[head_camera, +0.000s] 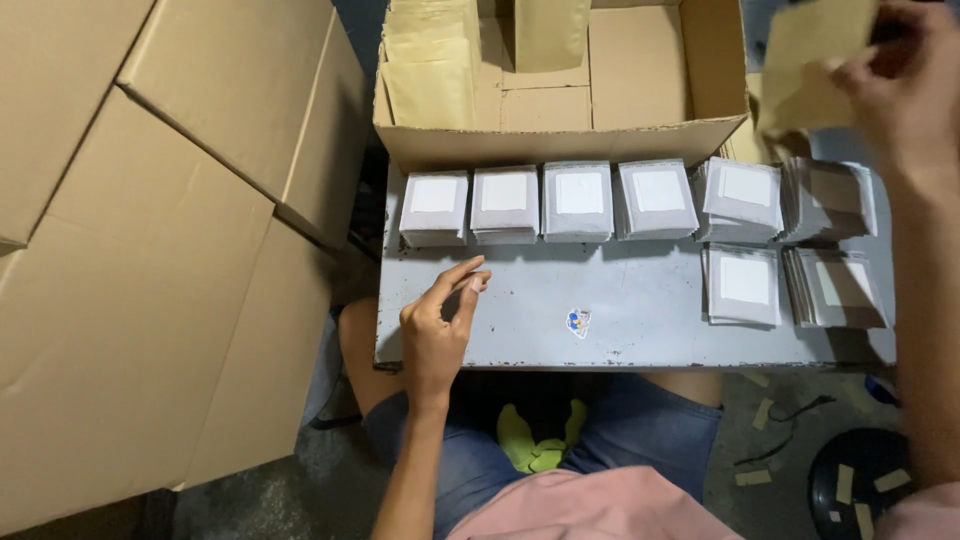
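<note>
My left hand (440, 325) hovers over the near left part of a grey metal table (640, 310), fingers loosely curled and apart, holding nothing. My right hand (905, 85) is raised at the top right and grips a brown paper envelope (805, 65). Along the table's far edge run several stacks of small grey packets with white labels (580, 200), and more stacks (745, 285) lie at the right. The leftmost stack (435, 208) is the one nearest my left hand.
An open cardboard box (560, 100) behind the table holds upright brown envelopes (430, 60). Large cardboard boxes (150, 250) stand at the left. A small sticker (578, 322) is on the table. A dark round lid with tape strips (860, 480) lies on the floor at right.
</note>
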